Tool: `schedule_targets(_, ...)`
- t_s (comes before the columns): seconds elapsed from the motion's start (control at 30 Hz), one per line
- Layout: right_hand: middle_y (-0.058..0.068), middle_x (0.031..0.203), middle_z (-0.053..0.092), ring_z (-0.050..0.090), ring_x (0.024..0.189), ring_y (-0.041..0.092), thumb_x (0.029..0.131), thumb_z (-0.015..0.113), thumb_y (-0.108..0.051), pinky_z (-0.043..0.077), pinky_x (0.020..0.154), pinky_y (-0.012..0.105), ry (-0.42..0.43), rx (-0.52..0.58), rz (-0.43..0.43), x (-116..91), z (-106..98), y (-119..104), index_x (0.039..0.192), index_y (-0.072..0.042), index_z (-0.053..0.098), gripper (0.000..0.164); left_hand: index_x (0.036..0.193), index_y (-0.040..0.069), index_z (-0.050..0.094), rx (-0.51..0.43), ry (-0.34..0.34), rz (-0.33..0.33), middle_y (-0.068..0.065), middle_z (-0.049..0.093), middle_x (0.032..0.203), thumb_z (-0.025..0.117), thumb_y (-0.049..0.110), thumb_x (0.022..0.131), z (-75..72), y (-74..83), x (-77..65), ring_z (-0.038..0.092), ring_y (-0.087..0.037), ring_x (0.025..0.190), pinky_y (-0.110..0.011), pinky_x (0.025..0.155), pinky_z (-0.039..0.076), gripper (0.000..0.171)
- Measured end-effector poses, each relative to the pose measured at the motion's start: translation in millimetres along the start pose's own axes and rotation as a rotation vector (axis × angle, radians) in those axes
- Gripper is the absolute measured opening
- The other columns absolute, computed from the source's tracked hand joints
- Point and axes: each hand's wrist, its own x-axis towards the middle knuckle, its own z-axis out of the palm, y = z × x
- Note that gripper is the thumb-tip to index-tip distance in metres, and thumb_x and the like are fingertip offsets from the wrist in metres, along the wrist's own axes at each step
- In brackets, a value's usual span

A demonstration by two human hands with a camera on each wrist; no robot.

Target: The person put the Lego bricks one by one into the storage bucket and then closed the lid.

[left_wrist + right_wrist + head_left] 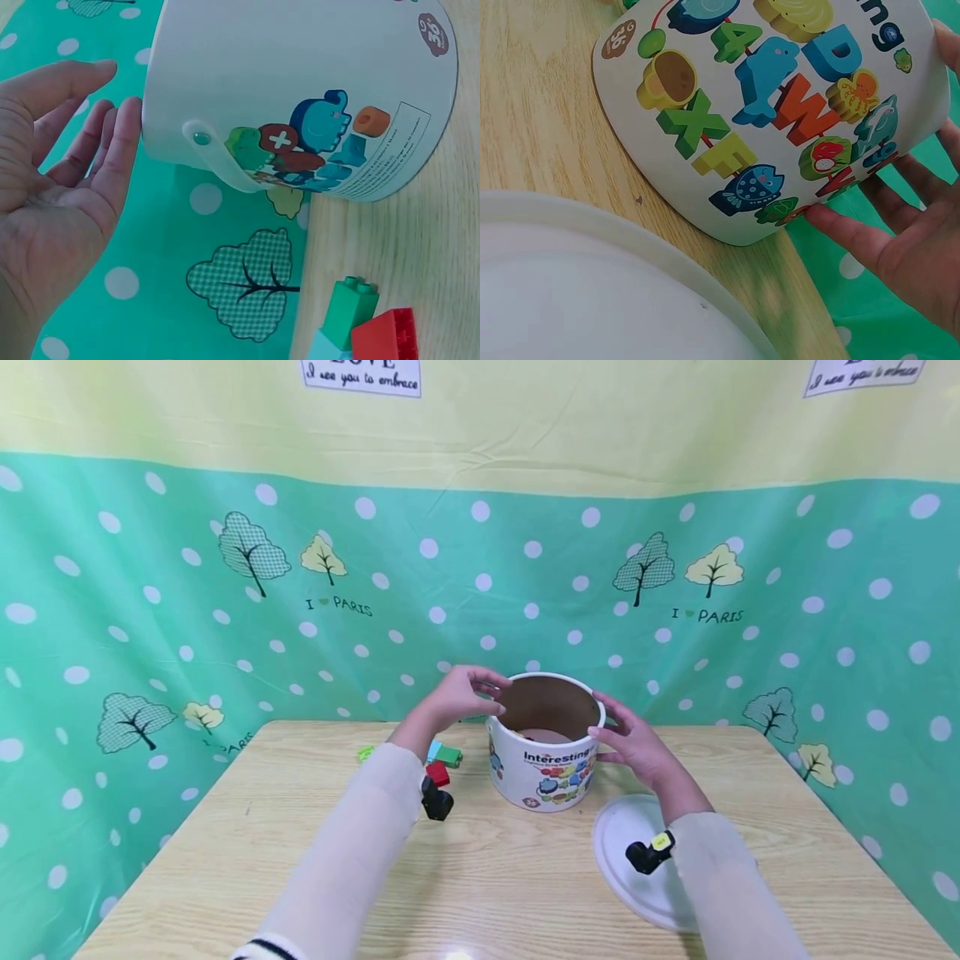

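Head: bucket (536, 781) upright on the bench (487, 877), mouth up, between my left hand (463, 695) and my right hand (636, 742).
Key relation: bucket lies right of my left fingers, left of my right fingers; its rim spans the gap.
Bucket axis: vertical.
Left fingers: loosely straight, apart, gripping nothing; at bucket's left rim, one tip at its edge, pressure can't tell.
Right fingers: spread wide on bucket's right wall, thumb by its rim; I judge this hand nearer.
Lid (621, 827): flat, bucket's near right, partly under my right sleeve (731, 885).
Blocks: green block (448, 755), red block (437, 774), left of bucket.
Left wrist only: bucket's handle strap (219, 166), unclear from head.
Right wrist: fingertip touching bucket's printed wall, hidden from head.
Head only: bucket's brown inside.
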Motion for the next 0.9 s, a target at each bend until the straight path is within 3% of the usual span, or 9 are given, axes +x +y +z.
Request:
schedule_targets(0.2,0.013,0.161,0.017,0.028,0.14,0.043,0.09,0.071,-0.033,0.049,0.092,0.053,0.002,-0.006,0.005,1,0,-1,0.156,-0.027,0.024,0.081,0.116,0.01,0.069,-0.039,0.019,0.023,-0.006,0.066,0.117,0.079,0.006,0.079,-5.3,-7.4,-9.8,0.057,-0.031,0.116,-0.04,0.091,0.053,0.038)
schedule_targets(0.5,0.013,0.161,0.015,0.027,0.14,0.044,0.09,0.071,-0.034,0.047,0.094,0.056,0.005,-0.016,0.015,-1,1,-2,0.156,-0.027,0.022,0.082,0.121,0.002,0.066,-0.099,0.036,0.035,-0.012,0.065,0.118,0.08,0.006,0.079,-11.7,-15.4,-25.0,0.058,-0.031,0.115,-0.041,0.092,0.052,0.044)
schedule_targets(0.9,0.013,0.161,0.014,0.027,0.14,0.043,0.091,0.07,-0.034,0.047,0.095,0.055,0.003,-0.012,0.021,0,1,-1,0.156,-0.027,0.022,0.082,0.119,0.009,0.068,-0.101,0.091,0.025,-0.007,0.064,0.121,0.081,0.009,0.08,-24.5,-30.5,-45.1,0.058,-0.023,0.115,-0.038,0.092,0.052,0.042)
